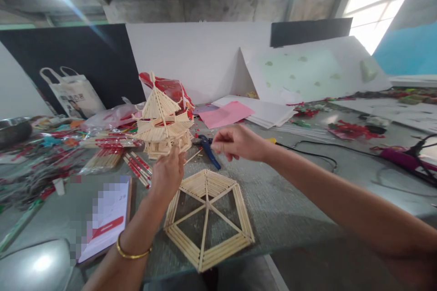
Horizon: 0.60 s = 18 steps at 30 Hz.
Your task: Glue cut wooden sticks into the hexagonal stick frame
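My left hand (166, 172) is in front of the base of a small pagoda model (160, 127) built from thin wooden sticks. Its fingers are drawn together, and whatever they may pinch is hidden. To the right, my right hand (237, 143) is raised beside blue-handled pliers (210, 152), thumb and fingertips closed together; anything between them is too small to make out. Below both hands lies a flat hexagonal stick frame (227, 245) with spokes meeting at its centre. Its far section is filled with sticks side by side. A loose stick (194, 155) lies between the hands.
Bundles of red-wrapped sticks (138, 168) lie left of the pagoda. A phone or tablet (105, 227) rests at the near left. Pink paper (227, 114) and white sheets are behind. A black cable (310, 157) crosses the right side of the table (290, 200).
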Motion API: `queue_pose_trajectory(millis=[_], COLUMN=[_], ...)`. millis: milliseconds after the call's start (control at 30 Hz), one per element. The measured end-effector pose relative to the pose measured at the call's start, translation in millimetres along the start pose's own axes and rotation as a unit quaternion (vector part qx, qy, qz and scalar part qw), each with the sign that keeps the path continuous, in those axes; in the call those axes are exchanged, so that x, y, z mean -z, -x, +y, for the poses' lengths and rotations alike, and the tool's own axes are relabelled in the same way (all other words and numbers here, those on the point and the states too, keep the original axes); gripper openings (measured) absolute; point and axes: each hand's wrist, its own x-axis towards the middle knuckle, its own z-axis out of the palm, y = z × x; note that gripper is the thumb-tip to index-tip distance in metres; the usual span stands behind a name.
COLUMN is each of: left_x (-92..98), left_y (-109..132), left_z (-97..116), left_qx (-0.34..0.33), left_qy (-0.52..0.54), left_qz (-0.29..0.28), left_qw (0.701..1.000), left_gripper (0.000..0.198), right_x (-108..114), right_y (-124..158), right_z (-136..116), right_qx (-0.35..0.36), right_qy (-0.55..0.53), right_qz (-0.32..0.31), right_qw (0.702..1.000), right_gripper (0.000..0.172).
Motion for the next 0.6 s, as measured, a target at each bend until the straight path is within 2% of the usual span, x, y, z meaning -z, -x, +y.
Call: queue_pose_trajectory(millis=[100,200,267,333,467,600], left_x=[1.8,5.2,6.7,6.5,2.0,0.0], left_y=[1,1,0,-2,-5,-6], left_z=[5,6,3,0,-6,-5], left_qx=[0.034,0.053,0.071,0.086,0.12,0.124], left_qy=[0.084,0.13,0.163,0.215,0.339,0.372], left_qz=[0.009,0.046,0.075,0.099,0.112,0.104], left_qw=[0.996,0.989,0.981,0.968,0.926,0.914], left_gripper=[0.029,0.033,0.036,0.039,0.042,0.042], right_x=[-15,-44,-62,-78,-99,-99], right_y=[58,108,126,131,126,122], right_z=[-5,-6,-2,5,15,12], right_qx=[0.077,0.163,0.196,0.227,0.278,0.311], right_qy=[0.169,0.226,0.271,0.324,0.37,0.355], right_qz=[0.0,-0.047,-0.077,-0.074,0.002,0.064], right_qw=[0.983,0.959,0.939,0.916,0.887,0.879], right_gripper=[0.021,0.037,0.05,0.052,0.029,0.016])
